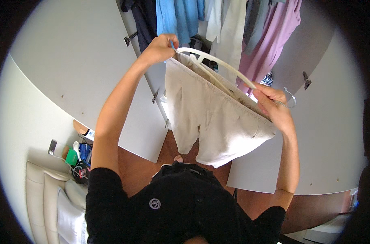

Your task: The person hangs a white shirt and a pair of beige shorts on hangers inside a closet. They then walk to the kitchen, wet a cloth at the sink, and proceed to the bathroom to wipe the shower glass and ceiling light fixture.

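Observation:
A pair of light beige shorts (200,100) with a gathered elastic waistband hangs stretched between both hands in front of my body. My left hand (160,50) pinches the waistband's left corner, where one end of a white clothes hanger (218,61) meets it. A small blue piece shows at those fingers; what it is I cannot tell. My right hand (272,102) grips the hanger near its metal hook (291,99), beside the right end of the waistband. Part of the hanger lies inside the waist opening. The fingers of my right hand partly hide the waistband there.
Behind the shorts hang a blue garment (180,21), a white one (229,30) and a pink one (268,45) in a wardrobe. Its left door (90,61) and right door (319,131) stand open. A padded headboard (37,195) and a green box (71,157) are at left.

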Tool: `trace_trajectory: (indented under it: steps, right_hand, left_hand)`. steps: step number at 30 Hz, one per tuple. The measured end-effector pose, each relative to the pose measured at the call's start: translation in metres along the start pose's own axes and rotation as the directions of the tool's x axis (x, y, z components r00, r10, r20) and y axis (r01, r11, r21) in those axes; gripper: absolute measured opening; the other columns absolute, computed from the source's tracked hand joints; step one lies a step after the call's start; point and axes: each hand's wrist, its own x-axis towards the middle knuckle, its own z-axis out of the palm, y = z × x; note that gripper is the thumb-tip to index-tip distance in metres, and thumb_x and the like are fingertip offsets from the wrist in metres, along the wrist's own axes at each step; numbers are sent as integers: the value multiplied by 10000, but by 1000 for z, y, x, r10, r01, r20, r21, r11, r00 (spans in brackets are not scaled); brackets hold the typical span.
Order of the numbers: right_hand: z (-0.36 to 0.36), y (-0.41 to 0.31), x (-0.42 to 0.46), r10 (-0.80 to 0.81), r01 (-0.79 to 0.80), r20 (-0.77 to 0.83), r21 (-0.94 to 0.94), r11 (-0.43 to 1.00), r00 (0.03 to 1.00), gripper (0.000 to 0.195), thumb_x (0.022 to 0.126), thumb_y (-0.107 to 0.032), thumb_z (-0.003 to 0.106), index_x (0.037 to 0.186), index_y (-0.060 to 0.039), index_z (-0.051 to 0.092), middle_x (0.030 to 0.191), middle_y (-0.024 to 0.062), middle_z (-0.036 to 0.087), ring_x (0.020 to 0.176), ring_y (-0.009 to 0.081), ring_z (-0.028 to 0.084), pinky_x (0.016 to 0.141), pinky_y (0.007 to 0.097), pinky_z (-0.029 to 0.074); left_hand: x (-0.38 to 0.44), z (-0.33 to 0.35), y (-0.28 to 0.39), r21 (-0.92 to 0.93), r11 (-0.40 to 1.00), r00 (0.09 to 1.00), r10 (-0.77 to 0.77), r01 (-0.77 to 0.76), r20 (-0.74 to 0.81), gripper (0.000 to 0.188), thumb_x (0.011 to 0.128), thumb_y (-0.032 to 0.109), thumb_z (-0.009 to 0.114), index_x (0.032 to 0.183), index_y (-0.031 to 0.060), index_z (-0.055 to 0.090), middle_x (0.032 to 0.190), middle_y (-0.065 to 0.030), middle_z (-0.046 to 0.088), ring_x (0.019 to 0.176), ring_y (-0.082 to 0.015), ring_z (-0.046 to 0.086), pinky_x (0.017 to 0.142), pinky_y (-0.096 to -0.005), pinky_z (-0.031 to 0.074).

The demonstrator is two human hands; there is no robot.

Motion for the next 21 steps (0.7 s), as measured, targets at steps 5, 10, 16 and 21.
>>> trace_trajectory:
  steps: [5, 10, 16, 21]
  right_hand:
    - [-8, -3, 0, -49, 49, 11, -85, 995, 999, 233, 923, -167, 609, 1130, -93, 688, 569, -64, 474, 481, 31, 331, 430, 209, 280]
    - [3, -2, 8, 83, -77, 29, -168, 983, 996, 217, 923, -181, 614, 1085, -66, 703, 575, -49, 492, 497, 31, 350, 455, 208, 307]
    - [16, 0, 55, 64, -28, 167, -205, 978, 984, 222, 941, -216, 590, 1058, -65, 702, 539, -55, 439, 477, 24, 375, 426, 203, 293]
    - [11, -16, 76, 104, -80, 185, -135, 988, 977, 191, 918, -213, 614, 966, -52, 703, 542, -48, 486, 455, 10, 381, 388, 192, 250]
  left_hand:
    - [1, 11, -16, -55, 997, 998, 43, -45, -39, 143, 663, -6, 591, 795, 44, 571, 612, 24, 438, 580, -89, 411, 518, -271, 317]
    - [3, 12, -4, -128, 990, 998, 59, -55, 24, 173, 635, -33, 558, 794, 33, 563, 608, 37, 369, 573, -91, 374, 509, -275, 298]
    - [11, 27, 22, -81, 977, 980, 201, -199, 5, 127, 646, -24, 543, 771, -15, 561, 616, -35, 496, 595, -127, 456, 536, -299, 368]
    - [16, 40, 23, 14, 939, 938, 343, -343, -38, 163, 696, -12, 526, 814, -33, 636, 688, -117, 589, 650, -215, 574, 638, -334, 465]
